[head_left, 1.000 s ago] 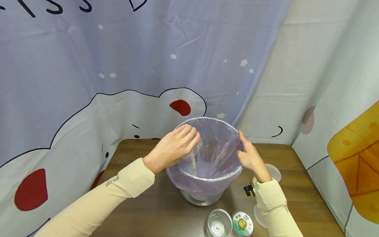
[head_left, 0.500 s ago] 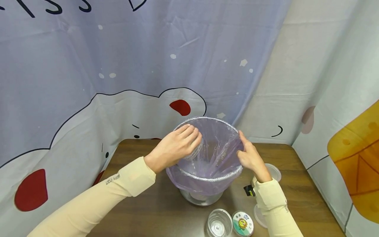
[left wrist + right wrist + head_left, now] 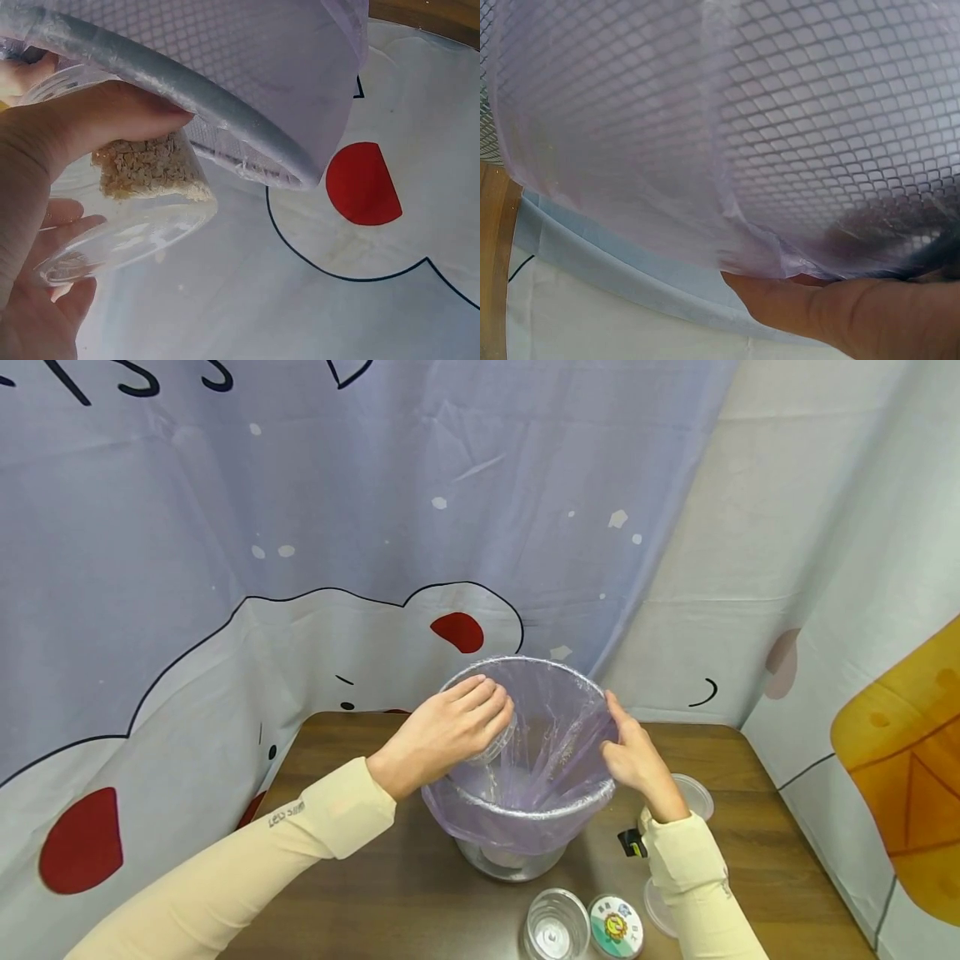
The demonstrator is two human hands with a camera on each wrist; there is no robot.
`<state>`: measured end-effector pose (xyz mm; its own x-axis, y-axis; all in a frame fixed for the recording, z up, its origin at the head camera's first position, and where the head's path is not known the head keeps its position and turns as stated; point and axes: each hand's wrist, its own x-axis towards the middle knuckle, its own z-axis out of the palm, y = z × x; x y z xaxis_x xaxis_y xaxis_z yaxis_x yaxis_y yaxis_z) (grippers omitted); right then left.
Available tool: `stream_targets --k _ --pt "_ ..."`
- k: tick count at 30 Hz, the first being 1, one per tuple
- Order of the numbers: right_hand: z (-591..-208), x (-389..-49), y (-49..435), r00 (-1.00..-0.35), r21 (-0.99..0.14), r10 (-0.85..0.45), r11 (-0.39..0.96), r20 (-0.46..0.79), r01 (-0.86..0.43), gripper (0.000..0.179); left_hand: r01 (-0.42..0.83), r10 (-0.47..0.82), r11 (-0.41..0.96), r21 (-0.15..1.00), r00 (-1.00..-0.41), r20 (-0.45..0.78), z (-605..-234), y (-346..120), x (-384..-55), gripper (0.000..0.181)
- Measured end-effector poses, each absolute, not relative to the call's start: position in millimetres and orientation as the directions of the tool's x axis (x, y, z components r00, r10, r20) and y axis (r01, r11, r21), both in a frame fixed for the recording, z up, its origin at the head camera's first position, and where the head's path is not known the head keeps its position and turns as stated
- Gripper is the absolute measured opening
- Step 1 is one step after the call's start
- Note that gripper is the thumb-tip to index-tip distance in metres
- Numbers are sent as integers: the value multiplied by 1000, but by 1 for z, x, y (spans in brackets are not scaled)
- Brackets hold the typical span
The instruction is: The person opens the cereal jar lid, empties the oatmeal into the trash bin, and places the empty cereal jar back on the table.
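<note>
My left hand (image 3: 450, 735) grips a clear plastic jar (image 3: 498, 743), tipped over the near-left part of a wire-mesh bin lined with a thin purple bag (image 3: 517, 835). In the left wrist view, pale oat-like flakes (image 3: 146, 172) lie inside the tilted jar, with the thumb across its side. A thin trail of flakes (image 3: 491, 783) drops from its mouth into the bin. On the right side my right hand (image 3: 637, 760) holds the bin's bagged rim, index finger stretched along it. A few flakes cling to the bag's inner folds.
In front of the bin stand another clear jar (image 3: 555, 927) and a round lid with a printed label (image 3: 615, 927). Clear lids (image 3: 693, 795) lie by the right forearm, partly covered by it. A printed curtain (image 3: 375, 510) hangs behind the wooden table (image 3: 337, 893).
My left hand has shifted slightly right with the tipped jar. The falling trail of flakes thinned, then shows again now. My right hand and the bin have stayed put.
</note>
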<state>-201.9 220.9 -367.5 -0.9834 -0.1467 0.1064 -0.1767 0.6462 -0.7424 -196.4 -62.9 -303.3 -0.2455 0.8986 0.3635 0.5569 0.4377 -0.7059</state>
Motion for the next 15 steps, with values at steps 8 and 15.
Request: stream_targets --k 8,15 --pt "-368 -201 221 -985 -739 -140 652 104 -171 78 548 897 441 -711 -241 371 -303 -62 -196 30" --pt "-367 -202 221 -985 -748 -141 643 98 -166 79 543 898 439 -716 -243 366 -304 -61 -196 28"
